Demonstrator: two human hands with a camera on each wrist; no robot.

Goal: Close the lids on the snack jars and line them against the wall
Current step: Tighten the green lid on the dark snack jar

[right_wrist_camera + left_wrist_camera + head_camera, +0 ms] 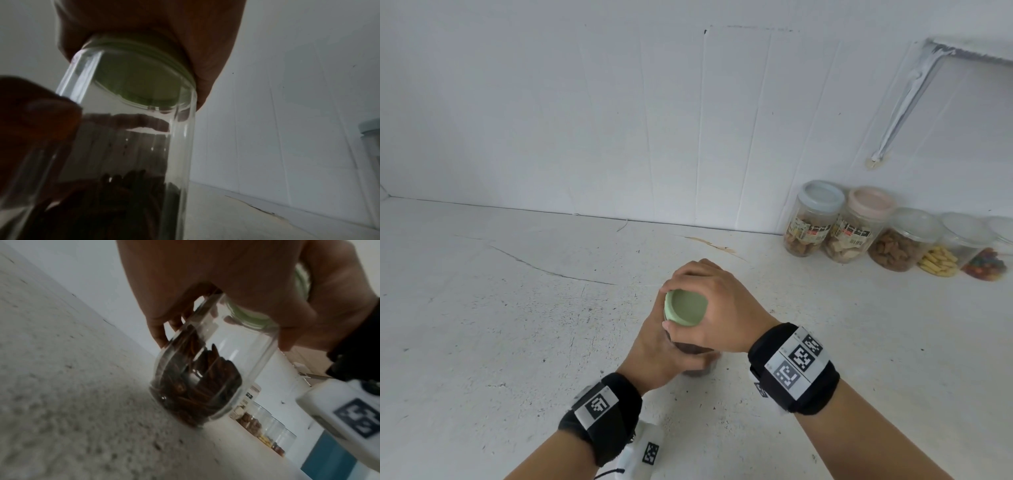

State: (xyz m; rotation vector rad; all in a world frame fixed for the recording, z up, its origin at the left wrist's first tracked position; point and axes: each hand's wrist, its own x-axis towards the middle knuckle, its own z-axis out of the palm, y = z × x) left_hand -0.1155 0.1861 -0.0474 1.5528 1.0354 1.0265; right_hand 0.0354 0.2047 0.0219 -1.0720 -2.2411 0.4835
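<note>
Mid-desk [517,308], a person's left hand [654,356] clasps the jar [205,369] while the right hand [719,301] curls over its green lid [685,306]. Five capped jars [852,226] (1 blue-lidded) line the wall [619,120]. A crooked lid could jam; the tilted jar might slip.

A clear jar [207,363] stands on the white speckled counter [72,402], its bottom part filled with dark brown sticks. The left hand [185,280] wraps its upper wall, and just above the fingers a green lid [249,319] sits at the jar's mouth. Beyond the jar, a row of other jars [267,430] lines the white wall [86,272].
</note>
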